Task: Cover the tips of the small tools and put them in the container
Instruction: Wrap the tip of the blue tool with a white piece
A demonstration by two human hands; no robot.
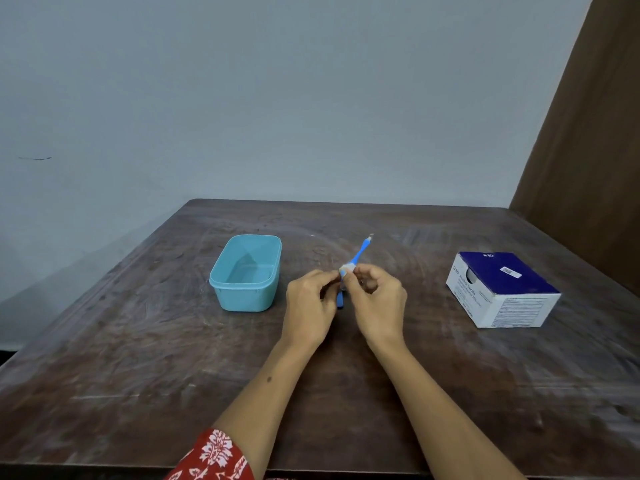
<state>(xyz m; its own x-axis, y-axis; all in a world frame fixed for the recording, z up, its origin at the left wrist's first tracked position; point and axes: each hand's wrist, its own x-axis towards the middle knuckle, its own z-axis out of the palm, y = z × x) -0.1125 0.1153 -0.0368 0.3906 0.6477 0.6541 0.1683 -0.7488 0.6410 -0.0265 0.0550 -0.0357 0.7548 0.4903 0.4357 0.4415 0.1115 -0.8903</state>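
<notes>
Now, hands: both meet above the middle of the table, fingertips drawn together around the same small item.
Left hand point(308, 299): fingers curled, thumb and forefinger pinching toward the white piece from the left side.
Right hand point(375, 299): fingers curled, thumb and forefinger clamped on the white piece and on the tool's shaft where the two meet.
Small tool point(360, 251): a slim blue stick, tilted, its far end pointing away and to the right with a tiny pale tip showing; its near end pokes out dark blue below and between the hands.
White piece point(347, 270): a small pale wrap or cap around the blue shaft, right at the fingertips; whether it is a cap or a wad I cannot tell.
Container point(221, 271): a light blue rectangular tub, lid off, standing upright on the table to the left of the hands, near but apart from them; nothing visible inside.
Box point(502, 292): a white carton with a dark blue top and small print, well apart on the right side of the table.
Table point(138, 358): dark brown wood, scuffed and streaked.
Sleeve point(214, 455): red with white pattern, on the left arm at the lower edge.
Wall point(277, 98): plain pale grey-blue behind the table.
</notes>
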